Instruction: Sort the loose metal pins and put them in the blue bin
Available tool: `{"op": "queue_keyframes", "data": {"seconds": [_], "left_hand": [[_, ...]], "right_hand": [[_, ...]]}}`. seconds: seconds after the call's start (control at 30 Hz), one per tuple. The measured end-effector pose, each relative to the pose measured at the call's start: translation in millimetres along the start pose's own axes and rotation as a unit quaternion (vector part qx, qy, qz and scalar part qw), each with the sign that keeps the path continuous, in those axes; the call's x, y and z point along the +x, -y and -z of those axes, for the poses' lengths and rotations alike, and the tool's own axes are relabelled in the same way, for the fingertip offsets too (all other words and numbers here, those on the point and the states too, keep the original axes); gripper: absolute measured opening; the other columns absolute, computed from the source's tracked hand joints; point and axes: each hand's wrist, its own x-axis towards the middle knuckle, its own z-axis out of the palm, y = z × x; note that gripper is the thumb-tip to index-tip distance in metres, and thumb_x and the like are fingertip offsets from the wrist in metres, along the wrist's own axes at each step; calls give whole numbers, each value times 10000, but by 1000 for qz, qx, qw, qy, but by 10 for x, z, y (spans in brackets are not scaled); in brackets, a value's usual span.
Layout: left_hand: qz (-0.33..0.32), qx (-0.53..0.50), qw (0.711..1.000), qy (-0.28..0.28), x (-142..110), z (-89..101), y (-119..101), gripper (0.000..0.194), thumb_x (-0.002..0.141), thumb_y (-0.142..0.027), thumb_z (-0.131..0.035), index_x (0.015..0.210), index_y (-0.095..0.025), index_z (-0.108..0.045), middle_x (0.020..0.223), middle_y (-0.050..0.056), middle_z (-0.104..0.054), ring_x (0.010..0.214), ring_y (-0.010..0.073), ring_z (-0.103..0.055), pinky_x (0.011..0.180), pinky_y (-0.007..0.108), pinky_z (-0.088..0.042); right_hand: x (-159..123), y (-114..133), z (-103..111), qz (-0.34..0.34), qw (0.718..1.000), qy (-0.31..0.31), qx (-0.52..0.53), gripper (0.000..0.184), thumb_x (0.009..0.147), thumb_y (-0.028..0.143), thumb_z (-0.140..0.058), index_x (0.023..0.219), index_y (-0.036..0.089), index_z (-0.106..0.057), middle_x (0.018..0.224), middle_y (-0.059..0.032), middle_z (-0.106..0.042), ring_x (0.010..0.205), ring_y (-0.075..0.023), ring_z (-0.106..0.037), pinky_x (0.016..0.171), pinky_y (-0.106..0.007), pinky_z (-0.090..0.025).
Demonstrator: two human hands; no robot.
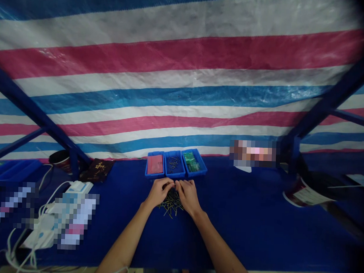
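My left hand (158,192) and right hand (188,196) met at the fingertips over loose dark pins (170,205) on the bench (241,218); I couldn't tell if they pinched any, and slow, small picks suited that heap.

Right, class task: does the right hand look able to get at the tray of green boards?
Probably yes. The right hand sits just in front of the tray, with nothing visible between them; the pin pile lies under and nearer the person, not in the way.
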Motion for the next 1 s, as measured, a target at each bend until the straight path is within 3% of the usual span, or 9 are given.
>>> {"op": "queue_keyframes", "data": {"seconds": [0.17, 0.37, 1.0], "left_hand": [[18, -5, 1000, -14, -8, 25, -15, 295, 971, -339, -523, 809, -141, -671, 729, 22, -655, 646, 133, -559, 640, 227, -409], [22, -11, 1000, -4, -7, 25, -23, 312, 965, -367, -526, 819, -137, -678, 721, 26, -657, 632, 131, -549, 626, 228, -406], [25, -13, 1000, -5, 1, 20, -28, 268, 953, -347, -550, 861, -136, -686, 733, 25, -659, 648, 132, -558, 637, 224, -413]], "right_hand": [[1, 51, 52, 11, 998, -19, 57, 151, 1012, 266, -463, 1006, 218, -605, 899, -22, -691, 824, -176, -626, 792, -315, -349], [11, 52, 51, 10, 998, -27, 59, 182, 1000, 203, -452, 903, 219, -605, 851, -11, -665, 815, -171, -617, 787, -310, -362], [17, 26, 43, 3, 997, -32, 65, 165, 983, 165, -475, 925, 223, -619, 904, -22, -662, 864, -180, -614, 812, -320, -383]]}}
